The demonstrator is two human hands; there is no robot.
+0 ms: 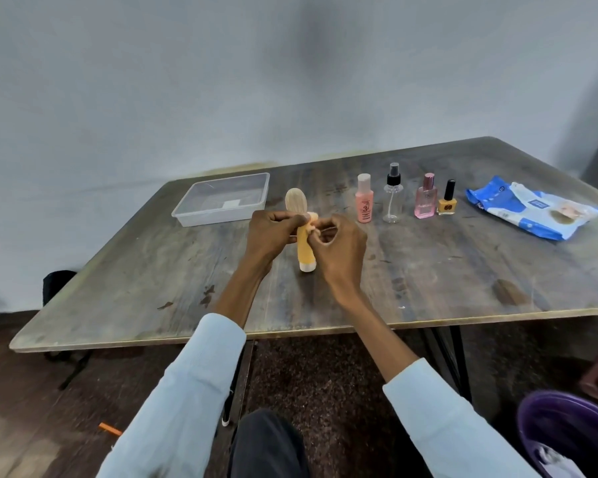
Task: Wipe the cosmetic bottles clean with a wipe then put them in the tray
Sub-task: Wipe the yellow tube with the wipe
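An orange-yellow bottle [306, 251] with a pale rounded cap stands upright at the centre of the frame, its white base on the counter [428, 270], held at mid-height. To its upper right four bottles stand in a row, apart from one another: a pink bottle [364, 199] with a pale cap, a clear spray bottle [393, 194] with a black nozzle, a pink perfume bottle [425, 197], and a small yellow nail polish bottle [447, 199] with a black cap. The clear tray [221, 201] lies upper left. The blue and white wipes pack [532, 208] lies flat at the right.
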